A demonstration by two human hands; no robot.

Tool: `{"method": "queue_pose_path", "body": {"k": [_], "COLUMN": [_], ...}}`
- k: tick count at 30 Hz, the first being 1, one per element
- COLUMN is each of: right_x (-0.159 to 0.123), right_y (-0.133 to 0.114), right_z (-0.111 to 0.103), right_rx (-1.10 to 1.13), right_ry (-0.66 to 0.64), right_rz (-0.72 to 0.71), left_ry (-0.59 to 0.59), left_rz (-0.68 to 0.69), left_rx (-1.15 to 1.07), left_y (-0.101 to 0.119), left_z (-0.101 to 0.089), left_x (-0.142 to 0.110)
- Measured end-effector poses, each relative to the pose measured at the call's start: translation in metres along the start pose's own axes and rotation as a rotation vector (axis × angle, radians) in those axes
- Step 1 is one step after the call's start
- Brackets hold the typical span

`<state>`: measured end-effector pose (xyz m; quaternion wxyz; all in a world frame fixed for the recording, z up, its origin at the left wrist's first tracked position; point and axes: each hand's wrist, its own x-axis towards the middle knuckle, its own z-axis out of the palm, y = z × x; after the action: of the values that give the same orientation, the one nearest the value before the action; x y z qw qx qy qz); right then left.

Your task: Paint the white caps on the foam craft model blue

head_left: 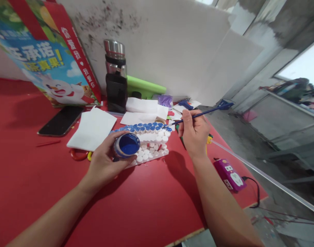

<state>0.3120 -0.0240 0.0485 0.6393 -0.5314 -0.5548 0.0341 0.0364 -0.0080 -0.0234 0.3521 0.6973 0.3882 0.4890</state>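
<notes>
My left hand (105, 161) is wrapped round a small jar of blue paint (128, 145), tilted so its open mouth faces me. Between the thumb and fingers of my right hand (194, 132) is a dark blue paintbrush (204, 112). Its bristle tip points left and appears to touch the top of a white tiered model (149, 139) made of small round caps. Blue colour covers much of the upper rows, while the caps at the right end and on the lower tier are white. The jar and my left hand hide the model's left part.
Left on the red table (144, 206) lie a black phone (60, 120) and white paper (92, 127). Behind stand a printed bag (59, 68) and a steel bottle (116, 75). A purple power strip (229, 175) and a clear rod (262, 175) are at the right edge.
</notes>
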Motion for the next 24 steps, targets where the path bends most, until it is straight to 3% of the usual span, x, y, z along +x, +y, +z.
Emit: {"method": "queue_pose_path", "body": {"k": [24], "right_x": [-0.0065], "right_y": [-0.0026], "right_z": [-0.0014], "right_rx": [-0.164], "right_ry": [-0.043], "right_rz": [-0.161], "left_ry": [-0.007], "left_rz": [-0.039], "left_rx": [-0.024], "left_y": [0.0016], "left_z": [0.0005], "left_x": [-0.0008]}}
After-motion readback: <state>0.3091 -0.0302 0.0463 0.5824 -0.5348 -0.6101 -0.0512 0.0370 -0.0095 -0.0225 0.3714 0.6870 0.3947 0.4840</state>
